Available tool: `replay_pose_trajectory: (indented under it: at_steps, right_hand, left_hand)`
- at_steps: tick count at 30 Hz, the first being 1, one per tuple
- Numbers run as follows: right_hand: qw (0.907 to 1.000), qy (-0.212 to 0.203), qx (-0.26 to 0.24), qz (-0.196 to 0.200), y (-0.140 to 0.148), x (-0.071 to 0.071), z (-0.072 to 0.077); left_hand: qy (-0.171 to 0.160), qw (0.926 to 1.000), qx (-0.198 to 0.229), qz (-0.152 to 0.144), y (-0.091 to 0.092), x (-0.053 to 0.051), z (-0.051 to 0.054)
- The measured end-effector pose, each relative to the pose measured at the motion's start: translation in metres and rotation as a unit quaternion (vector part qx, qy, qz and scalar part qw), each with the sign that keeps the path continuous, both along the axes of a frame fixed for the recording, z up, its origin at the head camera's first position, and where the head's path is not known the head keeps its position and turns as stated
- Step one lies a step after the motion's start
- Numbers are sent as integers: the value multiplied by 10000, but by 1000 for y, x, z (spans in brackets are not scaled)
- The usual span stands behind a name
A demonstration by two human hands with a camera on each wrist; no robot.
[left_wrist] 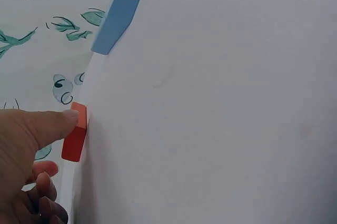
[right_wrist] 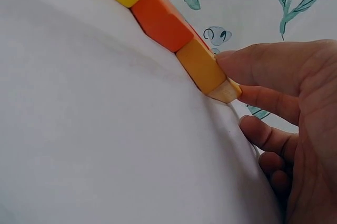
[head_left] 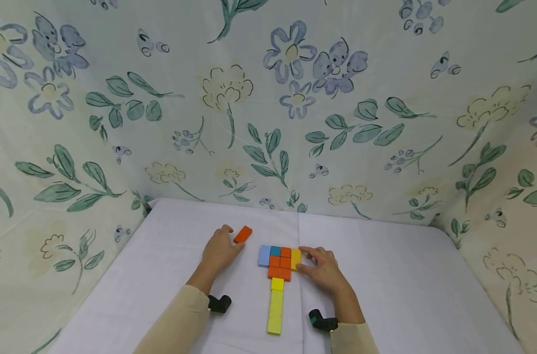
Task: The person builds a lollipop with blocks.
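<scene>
An orange rectangular block (head_left: 243,234) lies tilted on the white cloth, apart from the others. The thumb of my left hand (head_left: 220,251) reaches its near end and overlaps it in the left wrist view, while the other fingers sit to the left of it. My right hand (head_left: 325,268) pinches a yellow-orange block (head_left: 296,260) between thumb and index finger, at the right edge of a flat group of blocks. That group has a light blue block (head_left: 264,256), a teal block (head_left: 275,251) and several orange blocks (head_left: 279,273).
Below the group, a small yellow block (head_left: 277,284) and a long yellow-green strip (head_left: 275,312) form a stem-like line. White cloth (head_left: 405,285) covers the table. A floral curtain (head_left: 268,147) hangs behind it and at both sides.
</scene>
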State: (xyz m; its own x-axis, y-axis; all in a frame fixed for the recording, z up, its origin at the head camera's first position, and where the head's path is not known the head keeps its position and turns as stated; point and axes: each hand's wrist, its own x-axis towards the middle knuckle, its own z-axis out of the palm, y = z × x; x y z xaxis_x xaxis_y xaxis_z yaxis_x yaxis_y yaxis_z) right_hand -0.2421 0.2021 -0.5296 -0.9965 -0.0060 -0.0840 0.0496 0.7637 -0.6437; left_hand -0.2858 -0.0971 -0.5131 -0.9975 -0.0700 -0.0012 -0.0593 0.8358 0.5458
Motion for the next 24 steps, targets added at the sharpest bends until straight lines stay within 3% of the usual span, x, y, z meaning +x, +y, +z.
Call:
replay_pose_trajectory:
  at_steps: [4,16,24]
  right_hand:
    - [10000,48,8,33,0,0,1]
    - [10000,22,34,48,0,1,5]
    - [10000,-57,36,30,-1,2,3]
  left_hand:
    - [-31,9999,61,89,-4,2,-1]
    - [243,9993,265,-118,-11,3,-4]
    - [167,9977,647,-87,-9,7,-4]
